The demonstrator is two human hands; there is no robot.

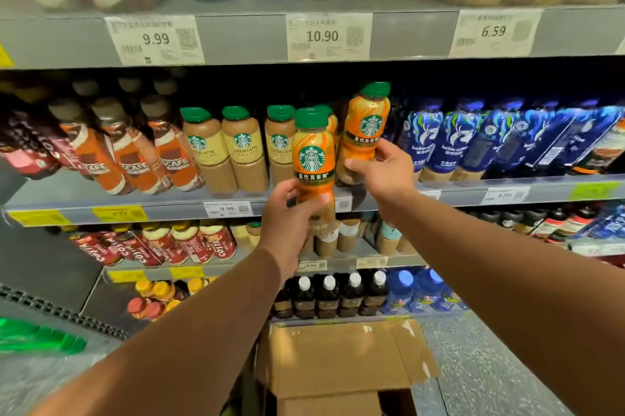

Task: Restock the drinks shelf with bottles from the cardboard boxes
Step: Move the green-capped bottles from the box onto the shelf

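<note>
At the front edge of the middle shelf (pixel 101 209), both hands carry stock. The left hand (pixel 291 212) grips the lower body of one orange Starbucks bottle (pixel 313 158), fingers and thumb curled round it. It is upright with its green cap up, held just in front of the shelf edge and clear of the row.

The right hand (pixel 382 172) grips a second orange Starbucks bottle (pixel 367 124) by its lower half. This one leans slightly left over the shelf's front edge, between the cheese latte bottles (pixel 241 148) and the blue bottles (pixel 449 138). Cannot tell whether its base touches the shelf.

Nescafé bottles (pixel 135 158) fill the shelf's left end. An open cardboard box (pixel 341 358) sits on the floor below the arms, flaps spread.
</note>
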